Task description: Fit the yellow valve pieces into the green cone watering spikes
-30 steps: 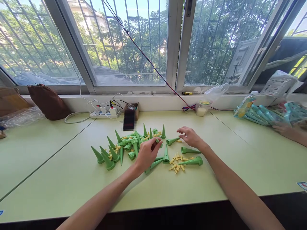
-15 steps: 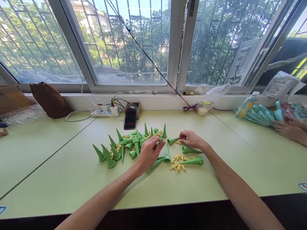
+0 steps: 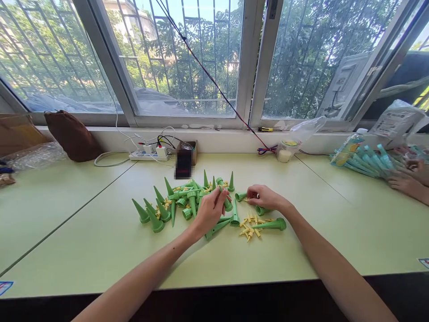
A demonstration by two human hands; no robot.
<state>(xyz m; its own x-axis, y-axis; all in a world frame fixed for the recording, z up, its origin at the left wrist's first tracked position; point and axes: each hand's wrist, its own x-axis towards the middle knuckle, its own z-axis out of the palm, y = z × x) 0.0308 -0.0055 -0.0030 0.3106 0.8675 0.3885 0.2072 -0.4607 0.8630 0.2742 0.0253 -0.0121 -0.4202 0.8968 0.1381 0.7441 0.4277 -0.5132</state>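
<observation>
My left hand (image 3: 210, 211) is closed around a green plastic cone (image 3: 228, 205), its wide end pointing down to the right and its tip between the fingers. Beyond and left of that hand lies a pile of green cones (image 3: 192, 201) mixed with small yellow nozzles. My right hand (image 3: 266, 197) pinches at a small yellow nozzle (image 3: 246, 200), mostly covered by the fingertips, beside a lying green cone (image 3: 240, 197). Another cone (image 3: 260, 210) lies partly under the right wrist. Between the hands an upright cone (image 3: 235, 218) stands near a heap of yellow nozzles (image 3: 248, 231).
Along the window wall are a brown bag (image 3: 72, 136), a power strip (image 3: 149, 155), a small box (image 3: 193, 152) and a plastic-wrapped tub (image 3: 285, 152). At right, another person's hand (image 3: 407, 181) is by light-blue plastic pieces (image 3: 363, 162) and a bottle (image 3: 348, 145).
My left hand has turned, and the green cone in it now shows below the fingers. My right hand has shifted slightly left onto the yellow nozzle. The view has moved a little.
</observation>
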